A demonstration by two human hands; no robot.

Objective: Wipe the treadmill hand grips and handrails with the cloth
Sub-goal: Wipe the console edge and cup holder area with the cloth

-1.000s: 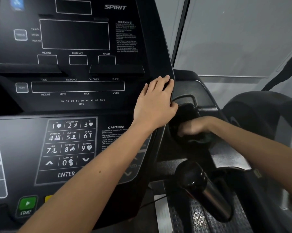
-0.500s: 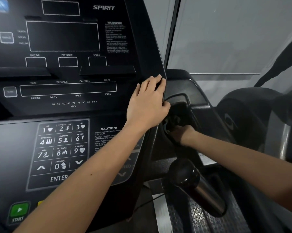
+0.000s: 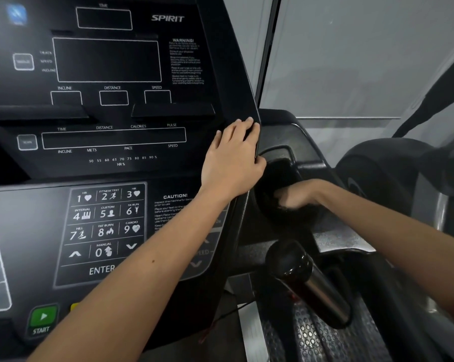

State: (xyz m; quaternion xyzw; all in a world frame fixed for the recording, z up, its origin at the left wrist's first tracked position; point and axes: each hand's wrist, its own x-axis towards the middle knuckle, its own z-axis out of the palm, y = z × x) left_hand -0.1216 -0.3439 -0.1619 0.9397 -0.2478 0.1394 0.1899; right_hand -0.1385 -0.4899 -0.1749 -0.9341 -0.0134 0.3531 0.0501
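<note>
My left hand (image 3: 231, 163) lies flat on the right edge of the black treadmill console (image 3: 147, 168), fingers straight and thumb at the rim. My right hand (image 3: 296, 197) is blurred and curled inside the dark cup-holder recess (image 3: 278, 150) beside the console. It grips a dark cloth (image 3: 288, 214) that barely stands out from the black plastic. Below the recess, a black and chrome hand grip (image 3: 314, 283) juts toward me, untouched by either hand.
The keypad (image 3: 103, 226) and a green START button (image 3: 41, 318) lie under my left forearm. A grey side panel (image 3: 338, 239) runs right of the recess. Another dark machine (image 3: 377, 173) stands to the right. The perforated deck edge (image 3: 325, 340) shows below the grip.
My right hand has shifted back and forth inside the recess with the cloth, now sitting further right again. My left hand has stayed on the console edge. The view has shifted slightly.
</note>
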